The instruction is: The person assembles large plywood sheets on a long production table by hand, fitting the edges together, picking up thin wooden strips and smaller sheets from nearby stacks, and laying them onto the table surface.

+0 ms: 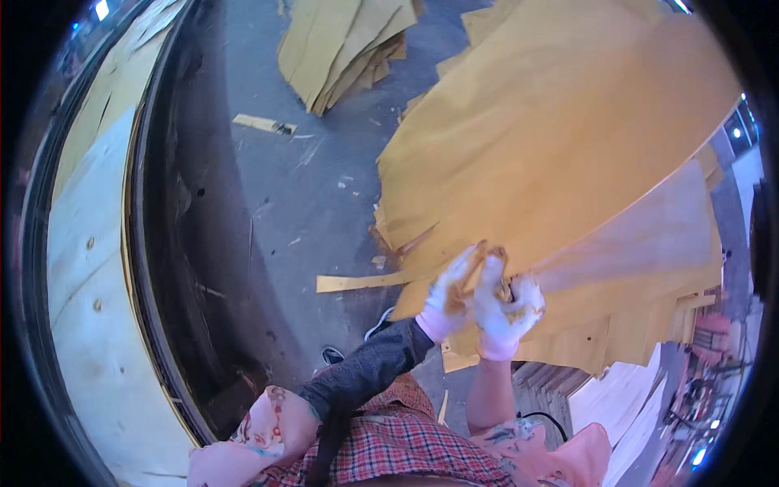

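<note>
A broad yellow-brown wood veneer sheet (pixel 560 138) spreads over a stack of similar sheets (pixel 584 333) on my right. Its near edge is lifted and bowed, with a paler sheet (pixel 641 235) showing beneath. At its near corner my right hand (pixel 505 312), in a white glove with stained fingertips, is closed, thumb and fingers curled at the sheet's edge. Beside it, nearly touching, my left hand (pixel 450 294) wears a similar glove. Its fingers are bent together over the sheet; what they pinch is hidden. A narrow veneer strip (pixel 357 282) sticks out left of the stack.
Another pile of veneer (pixel 345 49) lies on the grey floor (pixel 316 187) ahead, near a loose wood scrap (pixel 264 123). Along the left runs a dark-framed long bed (pixel 150 243) carrying pale veneer (pixel 93 284). Stacked boards (pixel 544 390) stand at the lower right.
</note>
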`<move>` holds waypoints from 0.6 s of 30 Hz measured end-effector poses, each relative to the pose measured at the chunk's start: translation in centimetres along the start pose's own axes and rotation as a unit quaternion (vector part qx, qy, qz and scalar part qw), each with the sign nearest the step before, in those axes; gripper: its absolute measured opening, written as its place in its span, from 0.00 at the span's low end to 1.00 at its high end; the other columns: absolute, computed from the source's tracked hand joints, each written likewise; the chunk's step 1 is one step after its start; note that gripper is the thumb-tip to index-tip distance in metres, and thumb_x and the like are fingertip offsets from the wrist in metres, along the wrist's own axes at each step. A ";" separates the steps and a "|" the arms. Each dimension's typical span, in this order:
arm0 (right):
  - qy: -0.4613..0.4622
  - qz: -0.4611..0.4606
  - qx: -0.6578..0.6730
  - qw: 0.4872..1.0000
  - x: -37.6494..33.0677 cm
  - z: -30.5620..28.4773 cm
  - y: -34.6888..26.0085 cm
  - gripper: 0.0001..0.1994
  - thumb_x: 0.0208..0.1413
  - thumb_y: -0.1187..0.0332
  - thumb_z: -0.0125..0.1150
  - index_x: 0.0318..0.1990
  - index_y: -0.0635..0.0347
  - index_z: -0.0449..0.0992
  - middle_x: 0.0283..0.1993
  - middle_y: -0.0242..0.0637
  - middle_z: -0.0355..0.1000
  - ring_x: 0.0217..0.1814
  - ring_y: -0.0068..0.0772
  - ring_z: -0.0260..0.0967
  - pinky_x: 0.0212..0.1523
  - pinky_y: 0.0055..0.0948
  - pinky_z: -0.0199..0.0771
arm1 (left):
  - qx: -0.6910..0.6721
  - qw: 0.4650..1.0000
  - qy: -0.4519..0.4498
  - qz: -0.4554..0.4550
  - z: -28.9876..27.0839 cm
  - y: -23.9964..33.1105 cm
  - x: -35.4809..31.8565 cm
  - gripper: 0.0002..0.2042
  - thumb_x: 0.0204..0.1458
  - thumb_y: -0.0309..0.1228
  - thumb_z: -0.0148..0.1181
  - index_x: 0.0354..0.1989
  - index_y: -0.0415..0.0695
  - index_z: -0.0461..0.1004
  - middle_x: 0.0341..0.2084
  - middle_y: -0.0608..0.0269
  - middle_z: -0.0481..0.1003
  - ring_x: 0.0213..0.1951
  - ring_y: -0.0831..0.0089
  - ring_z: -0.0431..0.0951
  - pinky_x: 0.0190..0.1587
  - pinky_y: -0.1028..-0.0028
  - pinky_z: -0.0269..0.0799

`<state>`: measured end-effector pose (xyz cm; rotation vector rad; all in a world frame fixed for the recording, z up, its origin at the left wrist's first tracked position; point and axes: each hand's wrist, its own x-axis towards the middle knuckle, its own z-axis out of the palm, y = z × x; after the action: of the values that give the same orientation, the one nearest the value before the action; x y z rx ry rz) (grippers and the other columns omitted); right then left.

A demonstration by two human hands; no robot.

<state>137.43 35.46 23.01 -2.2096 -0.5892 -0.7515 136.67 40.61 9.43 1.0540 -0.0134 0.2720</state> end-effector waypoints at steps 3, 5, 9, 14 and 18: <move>-0.001 -0.071 0.105 0.992 1.0 2.6 -3.3 0.11 0.52 0.66 0.56 0.20 0.60 0.70 0.18 0.34 0.67 0.16 0.19 0.58 0.16 0.19 0.50 | -0.094 0.995 0.045 0.006 -4.1 10.5 0.4 0.20 0.48 0.25 0.55 0.51 0.36 0.65 0.44 0.57 0.71 0.44 0.67 0.72 0.46 0.72 0.68; -0.047 0.133 0.280 0.950 -0.4 4.3 -6.7 0.11 0.54 0.63 0.54 0.29 0.61 0.71 0.24 0.36 0.71 0.20 0.22 0.63 0.17 0.19 0.53 | 0.197 0.967 0.080 0.140 -8.4 14.3 0.1 0.13 0.49 0.20 0.53 0.45 0.37 0.70 0.36 0.60 0.74 0.38 0.73 0.74 0.43 0.75 0.69; -0.056 0.464 0.475 0.745 -4.1 11.2 0.6 0.18 0.57 0.55 0.49 0.42 0.62 0.71 0.35 0.40 0.74 0.30 0.32 0.72 0.18 0.20 0.57 | 0.166 0.973 0.151 0.054 -13.3 19.7 -0.3 0.12 0.48 0.21 0.55 0.42 0.33 0.70 0.34 0.59 0.76 0.37 0.77 0.74 0.41 0.78 0.68; -0.213 0.358 0.196 0.888 -8.7 25.2 28.8 0.24 0.56 0.47 0.45 0.44 0.63 0.68 0.38 0.42 0.73 0.39 0.37 0.72 0.29 0.27 0.69 | 0.220 0.963 0.122 0.098 -14.1 24.1 1.9 0.13 0.47 0.21 0.53 0.42 0.32 0.70 0.34 0.58 0.75 0.37 0.75 0.74 0.41 0.77 0.69; -0.308 0.304 0.137 0.891 -2.4 40.3 18.5 0.24 0.56 0.49 0.45 0.46 0.63 0.67 0.39 0.41 0.71 0.40 0.36 0.70 0.35 0.30 0.69 | 0.060 0.987 0.110 0.102 -21.3 30.0 -1.9 0.13 0.47 0.22 0.53 0.42 0.33 0.70 0.34 0.57 0.76 0.38 0.75 0.75 0.38 0.75 0.71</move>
<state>160.30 53.45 -10.56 -2.1535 -0.2320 0.3581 125.51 72.37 24.25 1.1381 0.0963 0.5793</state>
